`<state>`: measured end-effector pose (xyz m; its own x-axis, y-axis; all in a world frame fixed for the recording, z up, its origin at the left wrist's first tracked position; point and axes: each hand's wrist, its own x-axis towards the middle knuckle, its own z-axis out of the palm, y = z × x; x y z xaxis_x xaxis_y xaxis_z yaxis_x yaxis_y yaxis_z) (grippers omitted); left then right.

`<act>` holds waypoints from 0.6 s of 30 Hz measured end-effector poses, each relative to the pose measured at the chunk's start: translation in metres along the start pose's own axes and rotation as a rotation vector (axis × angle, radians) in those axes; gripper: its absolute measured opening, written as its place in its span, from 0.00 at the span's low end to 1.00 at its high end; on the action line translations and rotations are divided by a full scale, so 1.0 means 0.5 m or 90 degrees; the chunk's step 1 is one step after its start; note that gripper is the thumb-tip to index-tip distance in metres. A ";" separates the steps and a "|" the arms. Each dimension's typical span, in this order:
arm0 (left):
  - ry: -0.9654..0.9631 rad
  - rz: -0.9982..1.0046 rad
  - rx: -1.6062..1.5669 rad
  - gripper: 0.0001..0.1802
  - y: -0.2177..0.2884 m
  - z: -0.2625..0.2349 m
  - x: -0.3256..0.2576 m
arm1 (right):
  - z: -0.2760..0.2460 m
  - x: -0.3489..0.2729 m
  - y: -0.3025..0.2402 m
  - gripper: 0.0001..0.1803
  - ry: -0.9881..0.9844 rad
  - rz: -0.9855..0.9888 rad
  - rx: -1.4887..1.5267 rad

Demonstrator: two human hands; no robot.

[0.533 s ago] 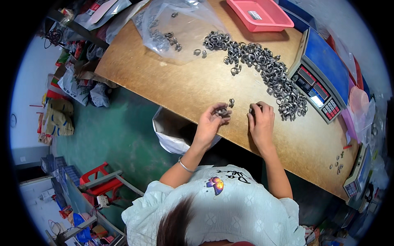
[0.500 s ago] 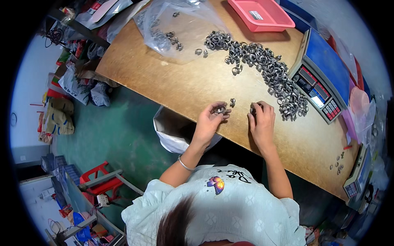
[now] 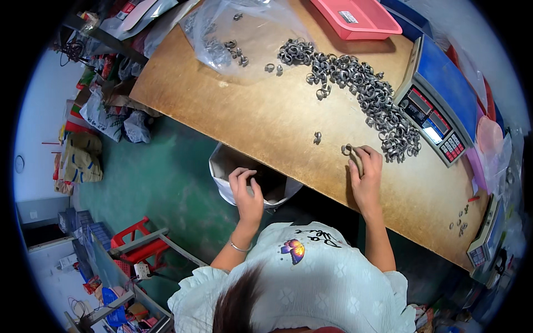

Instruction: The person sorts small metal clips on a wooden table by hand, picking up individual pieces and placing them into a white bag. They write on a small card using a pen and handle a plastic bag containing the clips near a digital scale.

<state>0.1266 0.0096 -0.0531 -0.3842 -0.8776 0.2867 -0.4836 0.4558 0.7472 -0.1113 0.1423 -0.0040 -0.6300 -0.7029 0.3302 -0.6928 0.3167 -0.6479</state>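
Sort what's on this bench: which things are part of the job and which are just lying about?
In the job: left hand over white bag; right hand on metal ring; ring pile.
Lying about: scale, pink tray, clear plastic bag.

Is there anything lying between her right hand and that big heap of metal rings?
Nothing visible blocks it. The right hand rests on the wooden table touching one ring, and the pile of rings starts just beyond its fingertips, with only bare tabletop between.
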 end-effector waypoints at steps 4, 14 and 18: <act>-0.092 0.129 -0.083 0.23 0.135 0.051 0.063 | -0.024 0.008 0.032 0.21 0.094 0.010 -0.154; -0.382 0.344 0.032 0.21 0.237 0.224 0.130 | -0.038 0.008 0.077 0.30 0.016 0.036 -0.225; -0.365 0.334 -0.065 0.15 0.193 0.181 0.112 | -0.053 0.010 0.085 0.27 0.048 0.034 -0.188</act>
<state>-0.0124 0.0180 -0.0193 -0.9021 -0.3250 0.2838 -0.0624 0.7492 0.6594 -0.1528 0.1691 -0.0117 -0.6851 -0.6344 0.3579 -0.7228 0.5313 -0.4419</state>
